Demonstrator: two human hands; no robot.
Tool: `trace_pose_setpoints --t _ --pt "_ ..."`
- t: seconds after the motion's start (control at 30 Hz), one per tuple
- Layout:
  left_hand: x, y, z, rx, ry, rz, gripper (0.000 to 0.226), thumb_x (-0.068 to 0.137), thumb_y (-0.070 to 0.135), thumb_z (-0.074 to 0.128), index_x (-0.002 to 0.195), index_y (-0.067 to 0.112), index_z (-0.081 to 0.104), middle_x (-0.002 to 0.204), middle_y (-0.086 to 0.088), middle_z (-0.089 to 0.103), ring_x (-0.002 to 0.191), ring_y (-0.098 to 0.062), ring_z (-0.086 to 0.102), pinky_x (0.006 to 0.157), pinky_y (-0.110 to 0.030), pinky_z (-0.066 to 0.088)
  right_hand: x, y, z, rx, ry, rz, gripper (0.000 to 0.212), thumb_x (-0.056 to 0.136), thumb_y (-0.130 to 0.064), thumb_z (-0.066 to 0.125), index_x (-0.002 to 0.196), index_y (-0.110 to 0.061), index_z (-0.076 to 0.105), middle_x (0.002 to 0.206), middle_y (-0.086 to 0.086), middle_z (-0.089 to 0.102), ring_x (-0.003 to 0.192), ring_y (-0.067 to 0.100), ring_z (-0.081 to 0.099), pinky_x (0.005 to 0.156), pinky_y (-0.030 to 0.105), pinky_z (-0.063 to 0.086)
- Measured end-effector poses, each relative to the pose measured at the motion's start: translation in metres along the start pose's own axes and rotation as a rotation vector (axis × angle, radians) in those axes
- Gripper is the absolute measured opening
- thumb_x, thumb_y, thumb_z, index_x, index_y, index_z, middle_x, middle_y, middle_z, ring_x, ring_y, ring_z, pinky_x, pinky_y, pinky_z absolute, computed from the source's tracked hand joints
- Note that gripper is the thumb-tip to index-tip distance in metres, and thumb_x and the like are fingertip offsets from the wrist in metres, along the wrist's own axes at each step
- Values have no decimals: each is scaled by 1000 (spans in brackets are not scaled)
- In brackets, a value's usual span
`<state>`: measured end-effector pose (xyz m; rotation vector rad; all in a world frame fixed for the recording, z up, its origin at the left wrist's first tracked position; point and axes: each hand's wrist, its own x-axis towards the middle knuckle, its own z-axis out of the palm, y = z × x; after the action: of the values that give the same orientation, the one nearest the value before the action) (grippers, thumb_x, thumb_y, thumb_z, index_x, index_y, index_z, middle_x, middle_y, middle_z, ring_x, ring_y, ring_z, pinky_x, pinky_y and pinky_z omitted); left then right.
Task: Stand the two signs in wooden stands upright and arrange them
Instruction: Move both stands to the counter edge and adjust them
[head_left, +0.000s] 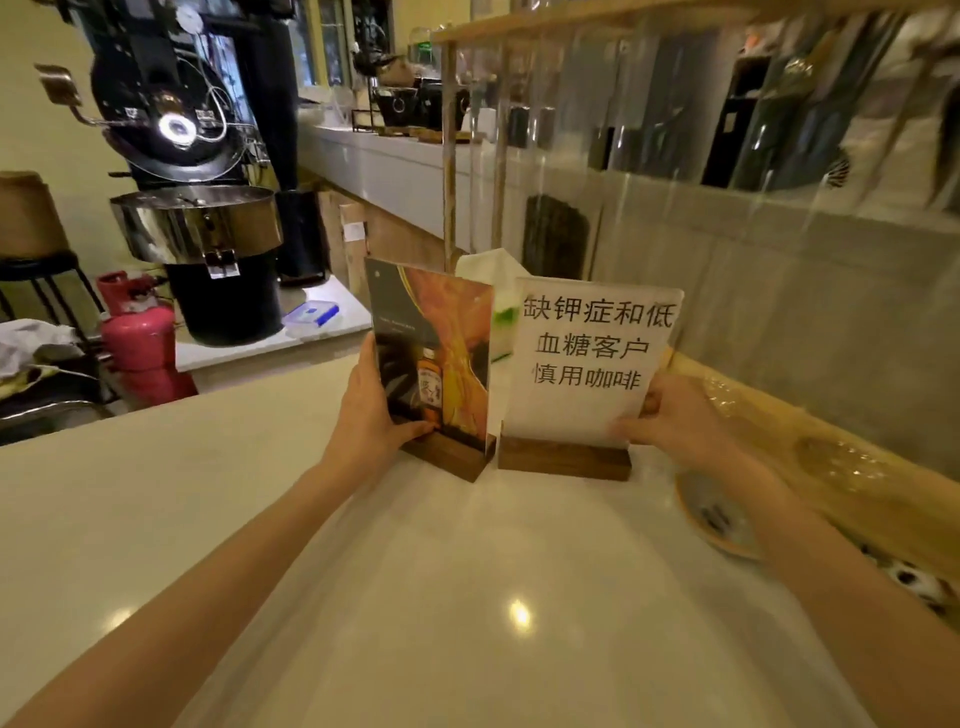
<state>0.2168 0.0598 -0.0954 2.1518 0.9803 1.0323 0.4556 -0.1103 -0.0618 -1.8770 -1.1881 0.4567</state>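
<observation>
Two signs stand upright side by side on the pale counter (467, 597), each in a dark wooden stand. The left sign (441, 332) shows an orange and black picture with a bottle; my left hand (369, 410) grips its left edge, thumb on the front near the base. The right sign (592, 358) is white with black Chinese characters; my right hand (675, 415) holds its lower right corner. The two wooden bases (563, 460) nearly touch, and the left sign is angled slightly to the right.
A shallow dish (711, 519) lies just right of my right forearm. A clear screen on a wooden frame (449, 156) rises behind the signs. A wooden ledge (831, 467) runs along the right. Left, beyond the counter edge, stand a coffee roaster (197, 208) and a red cylinder (140, 343).
</observation>
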Motion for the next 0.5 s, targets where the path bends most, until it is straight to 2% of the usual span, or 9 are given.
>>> trace_pose_setpoints --t 0.13,0.27,0.5 --pt "26 7 30 -11 -45 23 101 59 13 82 137 15 19 137 -8 46 124 -19 45 105 -40 40 -1 11 -12 -16 84 46 50 67 3 72 115 -7 62 111 2 64 99 18 60 84 34 52" --pt "44 17 54 -32 -79 79 100 62 11 80 139 14 17 138 -9 44 127 -22 43 104 -37 36 -2 22 -20 -33 176 109 50 66 -4 75 114 -7 62 116 9 67 102 24 62 88 44 53" --pt "75 29 87 -35 -146 97 107 64 8 78 142 17 5 142 -11 40 130 -26 41 105 -41 37 -9 32 -21 -51 314 169 50 71 -5 70 119 -12 58 121 6 65 105 23 61 85 37 54"
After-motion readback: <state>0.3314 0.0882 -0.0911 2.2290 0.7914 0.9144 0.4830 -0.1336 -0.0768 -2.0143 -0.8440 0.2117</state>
